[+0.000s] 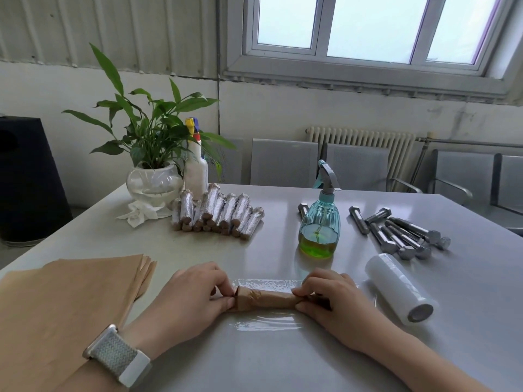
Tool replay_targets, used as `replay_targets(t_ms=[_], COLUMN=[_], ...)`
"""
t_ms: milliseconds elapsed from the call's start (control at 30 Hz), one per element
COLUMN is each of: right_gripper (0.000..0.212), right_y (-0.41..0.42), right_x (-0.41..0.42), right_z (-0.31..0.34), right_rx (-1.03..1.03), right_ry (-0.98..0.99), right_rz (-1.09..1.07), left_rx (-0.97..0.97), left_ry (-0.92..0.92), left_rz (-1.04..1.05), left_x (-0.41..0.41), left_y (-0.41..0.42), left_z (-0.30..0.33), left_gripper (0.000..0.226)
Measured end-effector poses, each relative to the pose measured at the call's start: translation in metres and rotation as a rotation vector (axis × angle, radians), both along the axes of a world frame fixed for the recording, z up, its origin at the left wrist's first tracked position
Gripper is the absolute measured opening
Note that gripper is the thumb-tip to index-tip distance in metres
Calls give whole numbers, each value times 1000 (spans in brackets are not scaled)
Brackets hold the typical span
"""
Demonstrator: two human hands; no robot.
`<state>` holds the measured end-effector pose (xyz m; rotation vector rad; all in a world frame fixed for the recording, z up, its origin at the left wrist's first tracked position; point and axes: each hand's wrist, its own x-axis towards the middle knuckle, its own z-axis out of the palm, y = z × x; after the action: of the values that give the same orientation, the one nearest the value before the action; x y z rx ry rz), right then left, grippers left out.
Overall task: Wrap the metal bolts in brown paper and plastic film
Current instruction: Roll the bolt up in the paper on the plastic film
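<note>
Tabletop (283,357) is filling most of the frame, with the stack of brown paper (70,301) lying at lower left and the roll of plastic film (399,290) lying at lower right. Wrapped bundles (218,215) are piling up at upper centre, bare bolts (402,232) are waiting at right behind the spray bottle (319,222). At lower centre the paper-wrapped bolt (266,298) is lying on a cut sheet of film (266,321), its long axis running left to right across the frame. Your left hand (195,295) is pinching its left end and your right hand (331,301) is pinching its right end, both equally near, so judging by this you are set to roll it across the film.
</note>
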<state>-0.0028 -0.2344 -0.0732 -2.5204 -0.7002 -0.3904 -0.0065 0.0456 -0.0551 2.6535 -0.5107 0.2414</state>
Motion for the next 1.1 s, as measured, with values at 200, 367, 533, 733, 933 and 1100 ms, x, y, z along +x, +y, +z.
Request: replay_targets(t_ms=[200, 367, 533, 733, 933, 1100], right_gripper=[9, 8, 8, 9, 8, 8], right_y=[0, 0, 1, 1, 0, -1], right_x=[0, 0, 0, -1, -2, 0], right_z=[0, 0, 3, 4, 3, 3], right_rx=[-5, -16, -1, 0, 3, 6], right_ry=[3, -5, 5, 7, 16, 22], right_rz=[2, 2, 14, 23, 23, 26], left_rx=[150, 158, 208, 398, 380, -11], left_ry=[266, 479, 542, 598, 768, 946], left_rz=[58, 89, 136, 160, 120, 182], left_x=[11, 23, 25, 29, 40, 46], left_y=[-6, -15, -26, -44, -43, -28], left_z=[20, 37, 45, 59, 66, 60], left_gripper=[14, 7, 9, 7, 9, 11])
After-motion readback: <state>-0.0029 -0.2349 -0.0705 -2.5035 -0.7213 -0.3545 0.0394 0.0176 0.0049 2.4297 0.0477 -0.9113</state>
